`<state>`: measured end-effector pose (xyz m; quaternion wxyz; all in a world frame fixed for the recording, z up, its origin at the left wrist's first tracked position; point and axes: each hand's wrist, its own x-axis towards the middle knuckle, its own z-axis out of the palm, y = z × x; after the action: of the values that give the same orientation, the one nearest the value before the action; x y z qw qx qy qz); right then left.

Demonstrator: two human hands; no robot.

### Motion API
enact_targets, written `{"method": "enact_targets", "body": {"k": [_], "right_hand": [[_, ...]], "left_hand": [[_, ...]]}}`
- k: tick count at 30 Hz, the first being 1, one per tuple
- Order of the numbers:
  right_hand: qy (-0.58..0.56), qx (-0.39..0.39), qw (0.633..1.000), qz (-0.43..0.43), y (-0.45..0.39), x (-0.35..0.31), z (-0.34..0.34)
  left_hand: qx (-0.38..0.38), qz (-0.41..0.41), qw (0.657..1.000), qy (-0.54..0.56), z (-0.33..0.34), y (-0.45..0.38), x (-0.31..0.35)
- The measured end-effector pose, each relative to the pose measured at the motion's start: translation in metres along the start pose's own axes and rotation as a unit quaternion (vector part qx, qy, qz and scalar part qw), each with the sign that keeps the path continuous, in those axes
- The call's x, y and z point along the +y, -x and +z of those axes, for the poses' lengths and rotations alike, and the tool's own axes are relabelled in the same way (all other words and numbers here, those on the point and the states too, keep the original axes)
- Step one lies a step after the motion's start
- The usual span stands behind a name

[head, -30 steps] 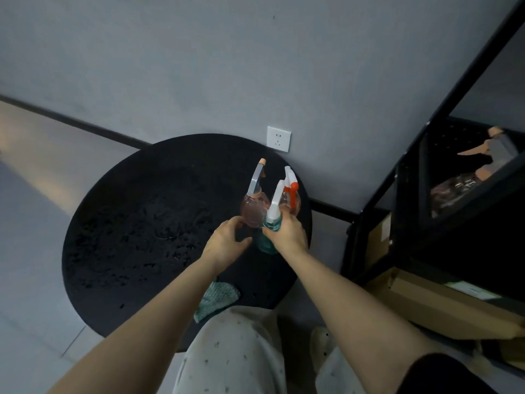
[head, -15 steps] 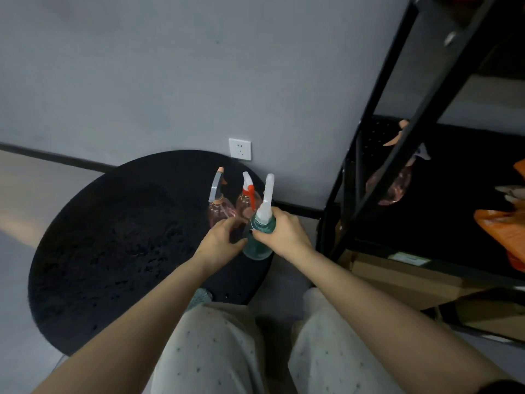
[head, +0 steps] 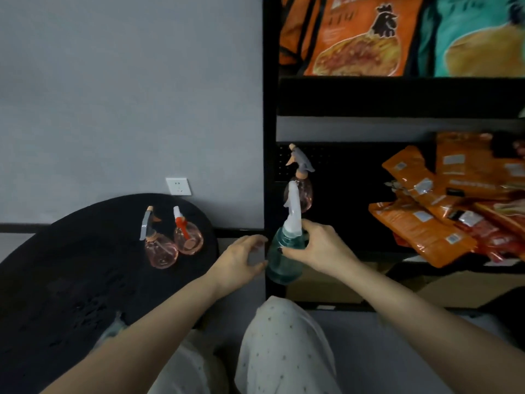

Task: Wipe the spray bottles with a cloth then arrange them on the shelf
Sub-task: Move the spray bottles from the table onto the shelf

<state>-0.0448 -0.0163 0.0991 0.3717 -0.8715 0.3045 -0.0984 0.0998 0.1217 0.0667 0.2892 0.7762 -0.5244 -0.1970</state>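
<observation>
Right hand (head: 318,250) grips the teal spray bottle (head: 284,258) around its shoulder, just below the white trigger head (head: 292,211), fingers and thumb curled round the body. The bottle stands upright in the air, in front of the black shelf post (head: 270,137), level with the lower shelf (head: 355,245), where a pink bottle (head: 299,191) already stands. Left hand (head: 241,261) is just beside the teal bottle on its left, fingers loosely spread and holding nothing; contact with the bottle cannot be told. Both forearms reach forward from the seated person, the right one angled in toward the shelf.

Handling, as judged: the bottle appears to be thin, stiff plastic, part-filled, so fairly light but smooth and possibly slippery. The narrow neck under the trigger offers the surest hold; squeezing the trigger should be avoided.

Two more pink bottles (head: 160,250) (head: 188,237) stand close together on the round black table (head: 71,265), well apart from the shelf. Orange packets (head: 431,211) lie on the shelf to the right.
</observation>
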Motion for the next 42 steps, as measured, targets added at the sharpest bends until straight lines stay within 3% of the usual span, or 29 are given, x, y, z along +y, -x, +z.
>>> {"method": "enact_targets", "body": {"k": [10,18,21,32,37,42], "right_hand": [[0.024,0.076,0.994,0.070,-0.044,0.053,-0.076],[-0.002,0.102,0.986,0.130,-0.113,0.086,-0.105],[0.043,0.088,0.982,0.164,-0.137,0.095,-0.108],[0.038,0.078,0.976,0.198,-0.155,0.115,-0.095],[-0.018,0.094,0.971,0.221,-0.138,0.110,-0.096],[0.018,0.125,0.981,0.150,-0.093,0.095,-0.084]], "left_hand": [[-0.039,0.005,0.999,0.020,0.047,-0.094,0.065],[-0.033,0.027,0.999,-0.030,0.056,-0.170,0.072],[-0.032,0.018,0.999,-0.039,0.059,-0.186,0.068],[-0.046,-0.007,0.999,-0.016,0.062,-0.189,0.052],[-0.032,0.007,0.999,0.009,0.055,-0.172,0.051],[-0.029,0.032,0.999,0.022,0.044,-0.144,0.053]]}}
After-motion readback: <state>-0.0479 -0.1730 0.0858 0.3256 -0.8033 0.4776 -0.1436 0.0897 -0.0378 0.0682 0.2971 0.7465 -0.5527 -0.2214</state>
